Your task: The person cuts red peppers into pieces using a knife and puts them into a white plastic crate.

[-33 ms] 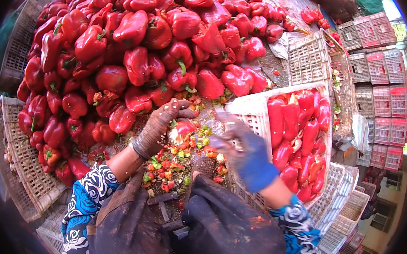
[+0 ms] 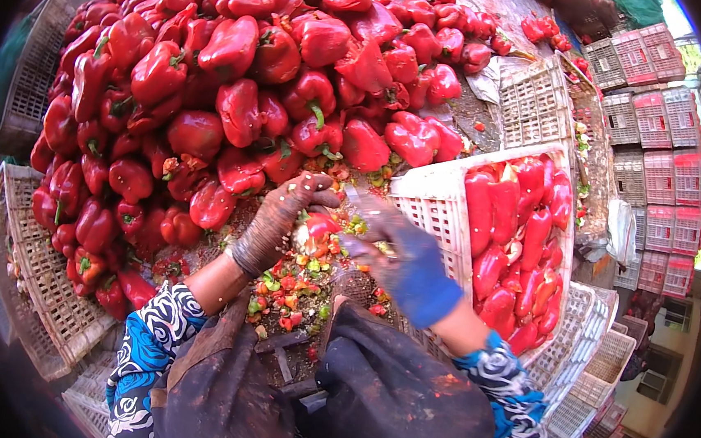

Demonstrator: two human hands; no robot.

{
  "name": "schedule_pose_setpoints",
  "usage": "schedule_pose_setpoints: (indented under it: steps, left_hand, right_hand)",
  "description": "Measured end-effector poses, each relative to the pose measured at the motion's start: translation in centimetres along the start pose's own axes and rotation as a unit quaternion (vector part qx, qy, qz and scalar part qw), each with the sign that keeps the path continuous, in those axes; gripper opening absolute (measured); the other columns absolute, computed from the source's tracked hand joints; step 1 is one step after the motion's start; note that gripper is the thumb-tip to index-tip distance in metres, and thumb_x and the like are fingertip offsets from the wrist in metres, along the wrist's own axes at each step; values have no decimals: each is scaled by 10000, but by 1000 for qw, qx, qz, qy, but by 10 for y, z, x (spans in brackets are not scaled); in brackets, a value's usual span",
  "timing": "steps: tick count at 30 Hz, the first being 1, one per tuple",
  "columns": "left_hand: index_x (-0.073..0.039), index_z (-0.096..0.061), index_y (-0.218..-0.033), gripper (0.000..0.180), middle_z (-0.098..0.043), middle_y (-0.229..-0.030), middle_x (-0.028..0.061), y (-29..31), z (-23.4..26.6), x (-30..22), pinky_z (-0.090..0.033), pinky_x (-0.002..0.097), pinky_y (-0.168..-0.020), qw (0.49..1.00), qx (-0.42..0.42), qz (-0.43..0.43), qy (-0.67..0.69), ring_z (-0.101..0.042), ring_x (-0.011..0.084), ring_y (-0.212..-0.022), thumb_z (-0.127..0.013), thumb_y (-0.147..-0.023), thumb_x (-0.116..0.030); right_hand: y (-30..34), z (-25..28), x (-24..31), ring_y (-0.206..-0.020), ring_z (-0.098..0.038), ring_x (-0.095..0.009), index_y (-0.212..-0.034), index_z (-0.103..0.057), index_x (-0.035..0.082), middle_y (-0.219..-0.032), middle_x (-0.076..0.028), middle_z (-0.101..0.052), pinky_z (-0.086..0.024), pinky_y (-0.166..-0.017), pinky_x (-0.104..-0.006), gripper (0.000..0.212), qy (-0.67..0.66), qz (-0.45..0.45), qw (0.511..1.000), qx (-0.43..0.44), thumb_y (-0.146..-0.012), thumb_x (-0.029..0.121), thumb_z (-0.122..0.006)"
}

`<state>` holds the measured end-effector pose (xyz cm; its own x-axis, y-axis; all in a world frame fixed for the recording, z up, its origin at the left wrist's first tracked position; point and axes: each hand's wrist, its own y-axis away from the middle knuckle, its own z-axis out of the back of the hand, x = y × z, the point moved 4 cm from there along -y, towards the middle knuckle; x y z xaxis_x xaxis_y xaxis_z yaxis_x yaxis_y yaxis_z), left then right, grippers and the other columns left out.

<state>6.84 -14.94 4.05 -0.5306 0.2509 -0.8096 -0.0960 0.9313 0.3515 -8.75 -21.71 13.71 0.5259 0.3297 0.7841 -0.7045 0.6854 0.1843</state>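
Observation:
My left hand (image 2: 278, 220), in a dirty dark glove, bends its fingers over a cut red bell pepper (image 2: 318, 226) with a whitish inside showing. To its right, my right hand (image 2: 412, 269) wears a blue glove with greyish fingers. Motion smears those fingers, and a thin pale strip (image 2: 352, 194) shows at their tips, too blurred to name. Below both hands lie chopped red, orange and green pepper scraps (image 2: 288, 284). A big heap of whole red bell peppers (image 2: 235, 111) rises in front of and left of my left hand.
A white plastic crate (image 2: 435, 194) filled with red peppers stands close by my right forearm. Another crate (image 2: 62, 279) leans at the left of the heap. Further crates (image 2: 577, 377) are stacked at the right, with tall crate stacks (image 2: 650, 173) beyond. My dark-covered knees (image 2: 395, 379) rise below my hands.
My right hand has moved a little left, closer to the pepper and my left hand. My left hand stays over the pepper, and the view has shifted slightly.

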Motion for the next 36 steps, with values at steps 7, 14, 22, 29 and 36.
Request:
schedule_pose_setpoints:
  steps: [7,14,22,29,36]
  left_hand:
    - [32,-592,-1108,555,-627,-954,66,6,8,5,-467,279,-827,998,-61,14,19,-586,127,-896,-444,-986,-488]
    - [18,-622,-1043,507,-640,-919,46,3,26,22,-463,277,-833,994,-89,-14,-54,-589,127,-878,-478,-979,-464]
    - [26,-643,-1008,397,-660,-951,95,1,24,14,-459,300,-875,967,-186,-139,-107,-610,161,-922,-500,-977,-344]
    - [17,-580,-1171,418,-618,-1055,91,4,23,3,-438,307,-904,958,-169,-128,-194,-555,155,-1007,-503,-981,-348]
    - [-6,-269,-1460,782,-282,-1483,225,17,12,-30,-305,407,-1095,891,39,-257,-373,-301,341,-1392,-598,-909,-451]
  right_hand:
    - [-21,-61,-13,-944,-629,-392,-1236,-531,97,-1130,-160,-601,-545,-741,-424,482,10,228,974,-4,-778,82,-679]
    - [-23,-92,-32,-860,-638,-398,-1092,-597,36,-980,-189,-635,-544,-740,-389,299,-132,138,977,-94,-796,-7,-617]
    - [-23,-106,-38,-605,-526,-57,-1055,-565,-24,-785,-14,-586,-435,-499,-209,189,-314,-52,940,-121,-961,101,-459]
    - [-21,-109,-46,-654,-580,-66,-1027,-607,-32,-757,-27,-624,-468,-571,-226,149,-419,-198,882,-84,-930,33,-513]
    - [-36,-79,-37,-481,-439,-24,-966,-626,24,-649,45,-535,-358,-427,-208,234,-365,-165,887,-228,-937,256,-631]
